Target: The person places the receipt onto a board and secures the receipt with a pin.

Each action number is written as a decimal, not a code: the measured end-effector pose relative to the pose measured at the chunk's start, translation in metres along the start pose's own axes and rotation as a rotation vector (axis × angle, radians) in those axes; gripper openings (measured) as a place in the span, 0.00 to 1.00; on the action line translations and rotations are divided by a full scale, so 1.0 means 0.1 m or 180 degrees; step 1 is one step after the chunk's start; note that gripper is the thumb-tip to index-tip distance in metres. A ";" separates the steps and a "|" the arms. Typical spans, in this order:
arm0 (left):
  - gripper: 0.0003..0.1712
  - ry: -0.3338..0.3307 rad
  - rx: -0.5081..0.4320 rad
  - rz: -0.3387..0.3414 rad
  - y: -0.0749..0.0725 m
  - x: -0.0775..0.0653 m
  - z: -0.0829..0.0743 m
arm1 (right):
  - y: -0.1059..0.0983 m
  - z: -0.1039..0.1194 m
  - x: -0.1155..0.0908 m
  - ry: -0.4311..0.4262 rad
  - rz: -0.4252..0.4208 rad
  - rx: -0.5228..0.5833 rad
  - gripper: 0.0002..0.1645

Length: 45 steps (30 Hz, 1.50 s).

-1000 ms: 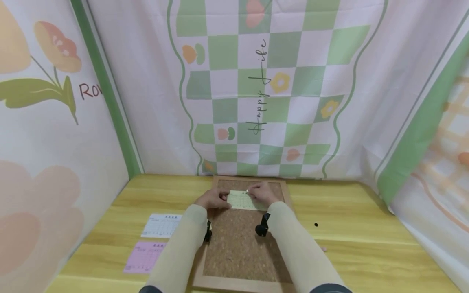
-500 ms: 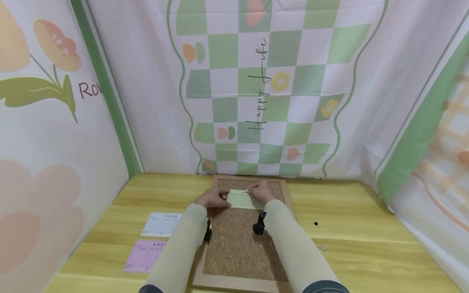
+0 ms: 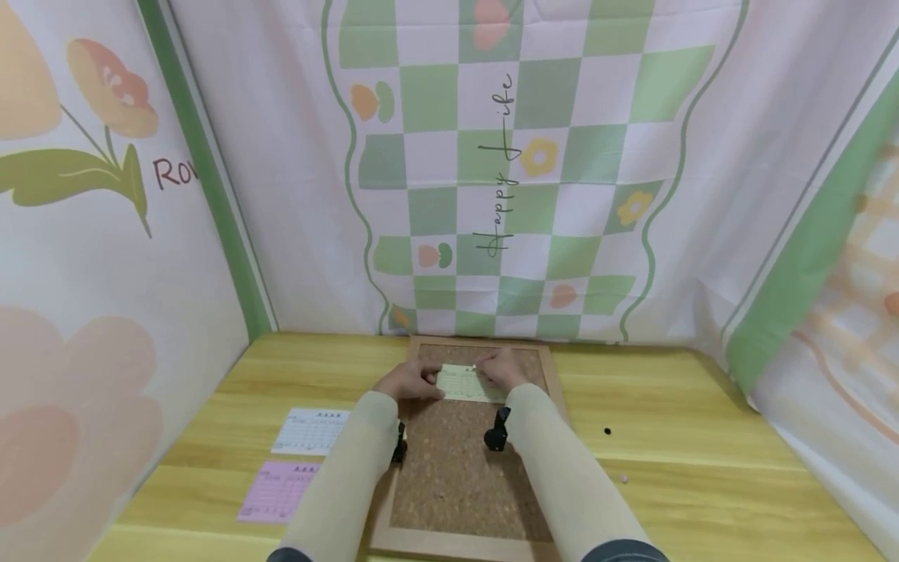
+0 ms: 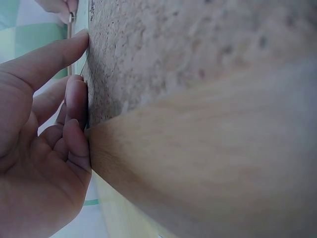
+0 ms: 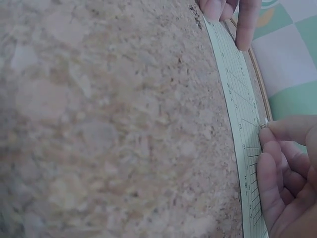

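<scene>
Head view: white paper (image 3: 309, 432) and pink paper (image 3: 276, 492) lie at left. Next, the left hand (image 3: 409, 381), fingertips apart, presses the green paper (image 3: 460, 382) on the corkboard (image 3: 460, 476). The right hand (image 3: 502, 370) pinches a tiny pin (image 5: 264, 124) near the paper's top.

Both forearms are covered in cream sleeves, plain and smooth: the left sleeve (image 3: 340, 472) and the right sleeve (image 3: 565, 468) each reach the wrist, where a bare left hand (image 3: 410, 380) and right hand (image 3: 504, 369) emerge. A small black wrist device (image 3: 496, 433) with a rounded lower end sits inside the right cuff; its black twin (image 3: 399, 443) shows at the left. Dark grey bands (image 3: 625, 551) cross both sleeves toward the desk's near side.
</scene>
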State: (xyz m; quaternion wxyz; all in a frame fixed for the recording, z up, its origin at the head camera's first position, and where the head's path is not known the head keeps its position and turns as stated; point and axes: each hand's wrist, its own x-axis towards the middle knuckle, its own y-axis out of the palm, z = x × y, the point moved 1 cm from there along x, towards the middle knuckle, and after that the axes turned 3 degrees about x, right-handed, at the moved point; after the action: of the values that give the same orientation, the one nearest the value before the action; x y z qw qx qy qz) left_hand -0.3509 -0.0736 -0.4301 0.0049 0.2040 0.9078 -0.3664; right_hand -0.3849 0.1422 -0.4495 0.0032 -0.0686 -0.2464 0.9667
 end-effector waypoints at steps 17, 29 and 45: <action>0.37 -0.0025 -0.0025 -0.0026 -0.01 -0.01 0.00 | -0.01 -0.01 -0.04 -0.0131 -0.0004 -0.0025 0.12; 0.37 -0.0041 -0.0067 -0.0023 0.00 0.00 0.02 | 0.00 0.00 -0.03 -0.0072 -0.0040 -0.0113 0.10; 0.37 -0.0055 -0.0014 -0.0042 0.02 0.05 0.05 | 0.00 0.01 0.01 -0.0008 0.0032 -0.0213 0.14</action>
State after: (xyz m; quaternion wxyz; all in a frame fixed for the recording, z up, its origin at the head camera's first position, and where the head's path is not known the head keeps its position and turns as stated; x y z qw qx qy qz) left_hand -0.3553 -0.0739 -0.4360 0.0107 0.1948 0.9098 -0.3662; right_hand -0.3856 0.1415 -0.4487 -0.0042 -0.0687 -0.2783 0.9580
